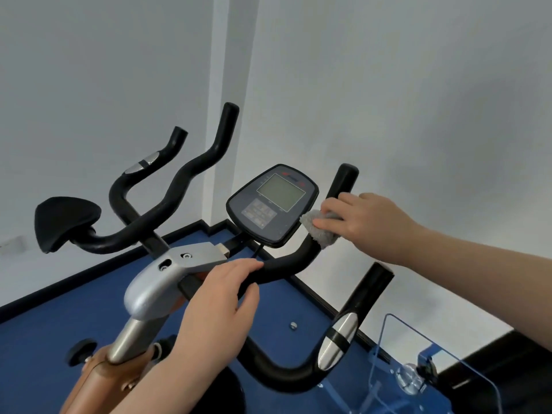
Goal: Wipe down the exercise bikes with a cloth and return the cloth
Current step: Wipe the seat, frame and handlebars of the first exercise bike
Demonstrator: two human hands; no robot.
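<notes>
An exercise bike fills the view, with black foam handlebars [286, 264], a silver stem clamp [167, 276] and a dark console [273, 204] with a grey screen. My right hand [367, 222] presses a grey cloth [321, 231] around the right inner bar, just right of the console. My left hand [221, 303] is wrapped over the bar near the stem, fingers curled on the foam. An outer right grip with a silver pulse sensor [340, 339] rises below my right arm.
The left bars [191, 171] and a black elbow pad [65, 222] extend to the left. White walls meet in a corner behind. Blue floor [59, 330] with a black skirting lies below. A clear plastic panel [433, 354] on blue equipment stands at bottom right.
</notes>
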